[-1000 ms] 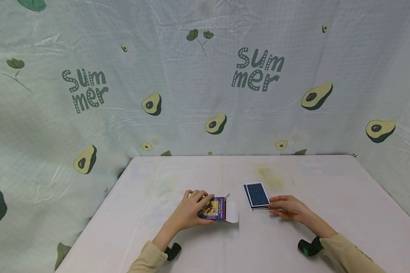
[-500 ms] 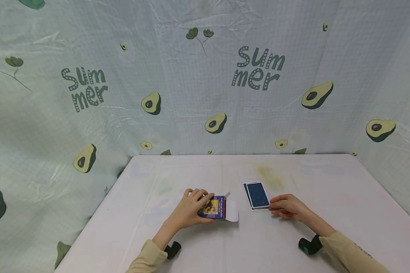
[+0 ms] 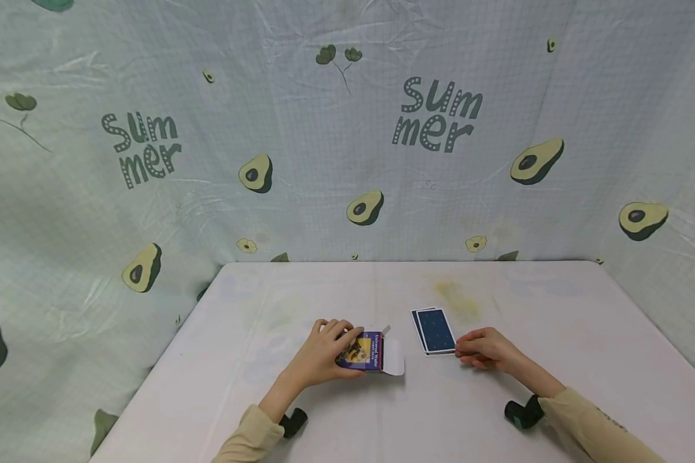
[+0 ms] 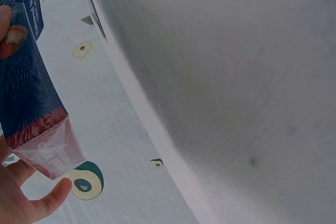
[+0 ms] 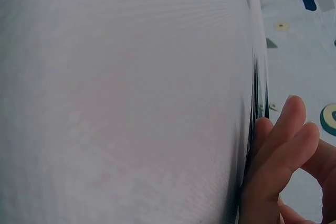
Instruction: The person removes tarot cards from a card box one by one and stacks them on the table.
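Observation:
My left hand grips a small purple and yellow tarot card box, thumb along its near side and fingers over its far side. Printed "Universal Waite", the box lies on its side with its white end flap open to the right. The left wrist view shows the dark blue side of the box close up. Right of the box, a stack of blue-backed cards lies face down, its lower cards showing at the left edge. My right hand pinches the stack's near right corner with curled fingers.
A white-covered table carries the box and cards. Behind it hangs a pale cloth with avocado prints. A black wrist camera sits under the left wrist, another black camera under the right.
The cards' near edge has become more even, with fewer lower cards showing there. Both hands have kept nearly the same place, and the box has not moved.

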`<move>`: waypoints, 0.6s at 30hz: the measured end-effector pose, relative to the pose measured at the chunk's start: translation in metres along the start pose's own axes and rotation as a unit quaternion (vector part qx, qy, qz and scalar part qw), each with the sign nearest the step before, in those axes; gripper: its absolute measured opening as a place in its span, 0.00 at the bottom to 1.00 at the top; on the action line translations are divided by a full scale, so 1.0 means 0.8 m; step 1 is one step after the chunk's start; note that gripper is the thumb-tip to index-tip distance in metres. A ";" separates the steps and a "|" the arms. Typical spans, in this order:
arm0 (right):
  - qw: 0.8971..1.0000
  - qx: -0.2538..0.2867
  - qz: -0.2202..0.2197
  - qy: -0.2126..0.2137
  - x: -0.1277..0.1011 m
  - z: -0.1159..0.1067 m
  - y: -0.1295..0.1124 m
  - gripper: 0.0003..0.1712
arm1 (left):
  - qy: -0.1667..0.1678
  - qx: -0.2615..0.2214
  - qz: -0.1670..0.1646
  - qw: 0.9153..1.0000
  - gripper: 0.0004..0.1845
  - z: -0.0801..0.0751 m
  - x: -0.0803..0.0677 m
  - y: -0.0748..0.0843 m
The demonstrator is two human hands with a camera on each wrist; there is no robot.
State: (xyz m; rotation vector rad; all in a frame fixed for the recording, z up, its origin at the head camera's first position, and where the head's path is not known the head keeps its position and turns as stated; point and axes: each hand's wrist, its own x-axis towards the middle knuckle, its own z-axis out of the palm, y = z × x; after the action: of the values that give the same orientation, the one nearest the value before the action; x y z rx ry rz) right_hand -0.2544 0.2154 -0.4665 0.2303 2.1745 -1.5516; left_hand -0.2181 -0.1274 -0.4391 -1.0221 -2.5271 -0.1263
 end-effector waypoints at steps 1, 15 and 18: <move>1.000 0.000 0.000 0.001 0.000 0.000 0.000 0.16 | 0.000 0.000 0.000 1.000 0.39 0.000 0.000 0.000; 1.000 0.001 -0.012 -0.010 -0.003 0.001 -0.001 0.14 | -0.001 0.001 0.000 1.000 0.39 0.000 -0.001 -0.001; 1.000 0.005 -0.009 -0.009 -0.004 0.001 -0.001 0.14 | 0.001 0.002 0.001 1.000 0.39 0.000 -0.002 -0.001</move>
State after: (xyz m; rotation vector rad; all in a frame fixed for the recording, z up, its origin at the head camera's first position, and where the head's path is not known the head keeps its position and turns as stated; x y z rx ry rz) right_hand -0.2514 0.2145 -0.4646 0.1994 2.1601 -1.5685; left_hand -0.2177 -0.1286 -0.4397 -1.0226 -2.5240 -0.1227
